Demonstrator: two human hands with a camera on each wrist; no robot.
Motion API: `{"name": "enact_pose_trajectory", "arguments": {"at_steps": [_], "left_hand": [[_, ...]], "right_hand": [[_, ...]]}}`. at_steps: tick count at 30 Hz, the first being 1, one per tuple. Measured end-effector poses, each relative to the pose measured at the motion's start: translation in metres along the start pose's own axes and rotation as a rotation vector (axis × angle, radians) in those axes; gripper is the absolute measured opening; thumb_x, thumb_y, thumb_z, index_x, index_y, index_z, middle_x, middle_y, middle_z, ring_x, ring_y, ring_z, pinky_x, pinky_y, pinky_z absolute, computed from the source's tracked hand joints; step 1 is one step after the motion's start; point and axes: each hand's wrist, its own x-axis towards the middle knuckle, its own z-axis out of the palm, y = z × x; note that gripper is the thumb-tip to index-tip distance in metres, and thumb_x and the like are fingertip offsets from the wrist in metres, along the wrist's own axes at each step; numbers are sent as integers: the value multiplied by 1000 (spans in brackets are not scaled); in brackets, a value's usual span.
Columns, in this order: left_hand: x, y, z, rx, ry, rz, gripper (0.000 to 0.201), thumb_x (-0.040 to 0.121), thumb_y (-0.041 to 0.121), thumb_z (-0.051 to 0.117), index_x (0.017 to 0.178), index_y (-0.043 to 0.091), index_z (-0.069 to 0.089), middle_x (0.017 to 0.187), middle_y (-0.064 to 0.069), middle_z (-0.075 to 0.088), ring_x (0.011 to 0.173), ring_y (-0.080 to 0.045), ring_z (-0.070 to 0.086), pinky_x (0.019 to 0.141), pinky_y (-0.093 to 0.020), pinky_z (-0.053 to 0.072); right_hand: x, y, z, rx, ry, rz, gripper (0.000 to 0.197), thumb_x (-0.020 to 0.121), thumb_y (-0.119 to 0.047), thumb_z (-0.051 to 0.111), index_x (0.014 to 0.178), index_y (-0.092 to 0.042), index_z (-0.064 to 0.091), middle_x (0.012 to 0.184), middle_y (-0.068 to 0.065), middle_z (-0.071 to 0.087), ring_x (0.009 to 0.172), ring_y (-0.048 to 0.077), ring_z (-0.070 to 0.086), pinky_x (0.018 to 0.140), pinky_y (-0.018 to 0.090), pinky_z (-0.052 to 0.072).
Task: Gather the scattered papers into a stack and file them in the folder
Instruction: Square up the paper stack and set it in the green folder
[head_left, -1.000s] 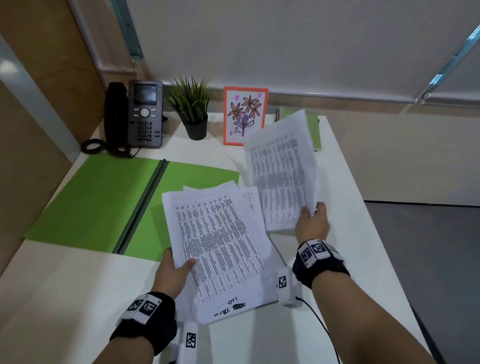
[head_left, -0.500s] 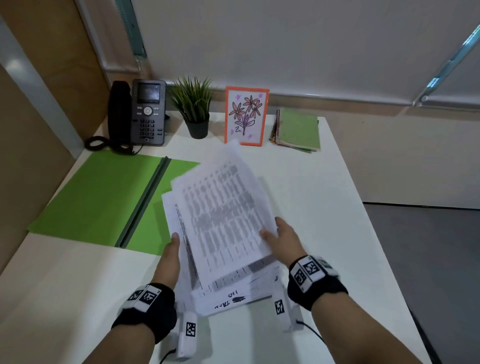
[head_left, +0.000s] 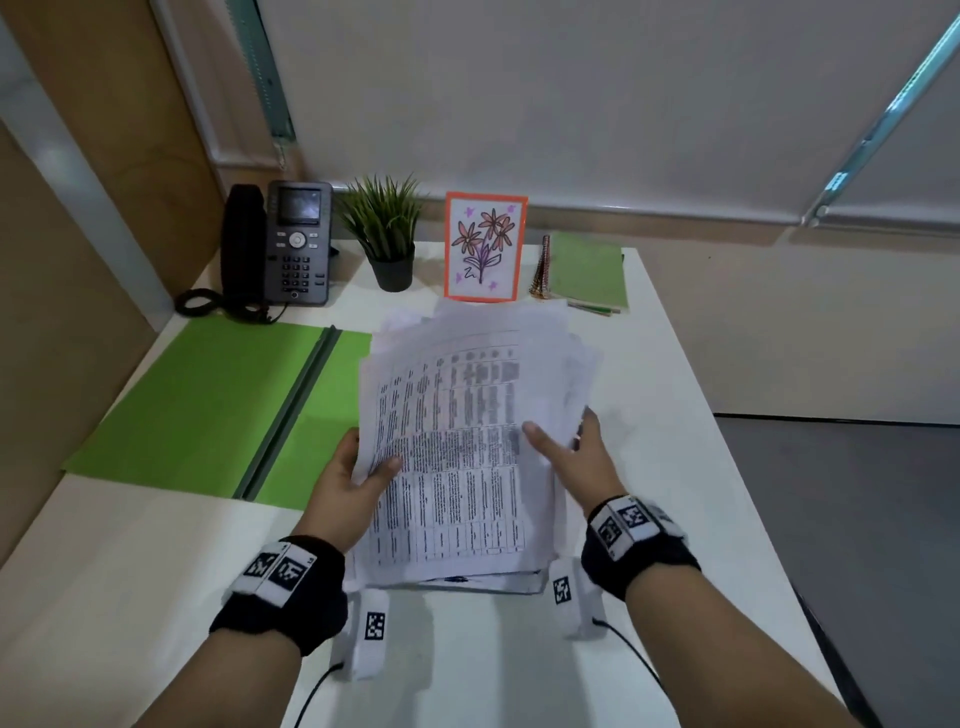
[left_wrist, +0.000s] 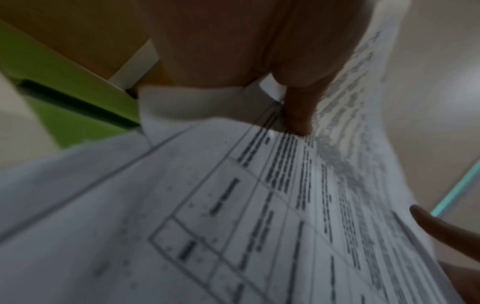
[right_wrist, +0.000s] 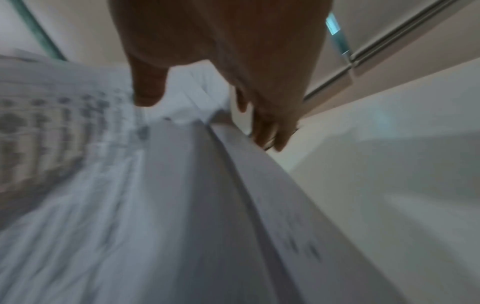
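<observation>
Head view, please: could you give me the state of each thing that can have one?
folder: open flat on the desk, no papers filed.
papers: gathered into a rough stack, edges uneven.
left hand: holds the stack's left edge.
right hand: holds its right edge.
phone: handset on its cradle.
notebook: closed.

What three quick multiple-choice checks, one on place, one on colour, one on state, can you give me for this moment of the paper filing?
1. Where does the folder lie relative to the paper stack?
A. to its left
B. to its right
C. on top of it

2. What colour is the folder?
A. blue
B. green
C. red

3. What state is the folder in?
A. shut flat
B. standing upright
C. lying open

Answers: 1 A, the head view shows it left of the stack, which both the left hand and the right hand hold. 2 B, both of its leaves are green. 3 C, the two leaves lie spread flat either side of the spine.
</observation>
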Motion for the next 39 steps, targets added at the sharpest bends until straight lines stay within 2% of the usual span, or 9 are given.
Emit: {"name": "enact_pose_trajectory", "arguments": {"at_steps": [7,10,12,17,20,24,29,35,39], "left_hand": [[-19,45,27,-170,26,234,29,86,7,61,96,34,54,95,14,64,74,14,64,65,-5,47],[-36,51,41,-192,93,308,37,81,16,68,108,34,51,97,21,63,76,20,60,65,-6,46],[-45,48,44,-197,119,345,58,77,18,71,125,29,40,103,22,60,80,23,58,65,-1,46],[-59,47,37,-151,136,422,56,80,-1,65,109,36,35,104,5,58,81,8,64,70,-10,52],[-61,45,33,-141,80,391,61,82,-7,61,122,29,32,107,11,58,84,11,63,74,-8,50],[-60,41,38,-198,64,302,54,82,9,65,127,20,36,109,2,61,100,-14,61,95,-40,48],[-59,39,45,-199,94,300,43,83,9,64,115,20,38,103,3,58,94,-15,58,77,-25,48],[-55,30,47,-139,81,266,40,89,11,59,123,27,43,110,8,61,106,-18,57,94,-34,43],[-59,32,46,-221,83,289,32,88,6,58,104,33,54,101,7,65,96,-13,61,89,-33,48]], "right_hand": [[-34,-40,-20,284,226,-301,42,82,-15,71,116,-24,49,107,-15,63,101,-1,62,93,25,50],[-68,-40,-14,350,312,-435,45,85,-9,65,125,-16,45,110,-14,61,94,-16,59,81,6,48],[-84,-31,-14,346,312,-472,53,83,-7,68,119,-35,42,111,-15,60,96,-11,62,76,8,50],[-100,-14,-27,307,297,-476,60,72,-26,77,110,-49,36,113,-6,58,96,2,63,76,19,55],[-100,-13,-35,333,257,-483,65,75,-8,75,113,-46,38,109,-8,58,90,-2,63,72,16,53],[-98,-11,-32,378,223,-444,50,72,-16,67,113,-34,43,106,-2,60,92,3,63,80,27,55],[-98,-10,-20,396,249,-422,36,79,-14,65,105,-32,47,105,5,61,90,7,63,70,16,52],[-96,-14,-23,275,216,-334,42,85,-4,60,101,-39,43,106,-4,59,103,20,60,65,7,48],[-107,-55,-30,51,552,-694,70,71,-16,60,132,-30,30,134,1,42,129,16,40,110,26,35]]}}
